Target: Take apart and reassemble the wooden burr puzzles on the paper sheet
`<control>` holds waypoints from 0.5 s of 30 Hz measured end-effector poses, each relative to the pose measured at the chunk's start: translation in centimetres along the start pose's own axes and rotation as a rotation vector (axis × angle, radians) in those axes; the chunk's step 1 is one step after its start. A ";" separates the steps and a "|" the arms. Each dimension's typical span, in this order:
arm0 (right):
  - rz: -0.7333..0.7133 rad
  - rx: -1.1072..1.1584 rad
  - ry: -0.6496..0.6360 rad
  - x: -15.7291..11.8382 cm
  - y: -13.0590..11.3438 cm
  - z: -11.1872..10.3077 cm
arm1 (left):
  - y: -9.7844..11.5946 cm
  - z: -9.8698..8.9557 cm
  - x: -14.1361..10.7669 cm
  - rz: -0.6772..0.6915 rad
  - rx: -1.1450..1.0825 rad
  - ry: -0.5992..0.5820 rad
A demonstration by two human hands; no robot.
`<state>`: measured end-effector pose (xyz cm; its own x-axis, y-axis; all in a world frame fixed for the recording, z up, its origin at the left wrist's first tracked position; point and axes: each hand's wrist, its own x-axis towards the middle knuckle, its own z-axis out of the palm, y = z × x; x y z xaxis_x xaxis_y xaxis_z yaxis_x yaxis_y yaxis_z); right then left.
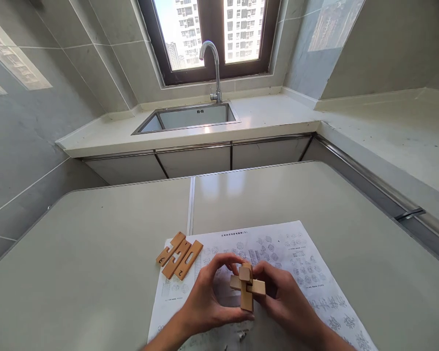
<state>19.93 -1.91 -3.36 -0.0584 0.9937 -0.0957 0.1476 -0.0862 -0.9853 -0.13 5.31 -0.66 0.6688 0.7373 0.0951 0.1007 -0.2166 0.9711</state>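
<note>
An interlocking wooden block puzzle (246,287) is held up over a printed sheet (285,239), its light-brown bars crossing one another. My left hand (210,297) grips it with the thumb at the lower end and fingers at the top. At its right side, my right hand (287,300) has its fingers closed on the puzzle; some of those fingertips are hidden behind it. Three flat wooden pieces with cut-outs, one marked 2 (189,260), lie side by side on the sheet's upper left corner and the table.
The pale folding table (106,243) has a seam running away from me. Small dark bits (242,336) lie on the sheet near the front. Beyond the table stand a counter (263,114), a sink (193,117) and a faucet (216,73) below a window.
</note>
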 end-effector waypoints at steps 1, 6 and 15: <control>-0.003 0.002 -0.004 0.0 0.0 0.0 | 0.0 0.0 0.0 0.000 0.003 0.006; -0.040 0.009 -0.049 0.2 -0.1 -0.1 | -0.1 0.0 -0.1 -0.012 0.005 0.022; -0.098 -0.151 -0.061 0.0 0.0 0.0 | -0.1 0.0 0.0 -0.006 -0.010 0.040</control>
<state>19.98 -1.87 -3.40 -0.1386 0.9903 -0.0136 0.2842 0.0266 -0.9584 -0.13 5.35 -0.74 0.6380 0.7638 0.0978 0.0972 -0.2059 0.9737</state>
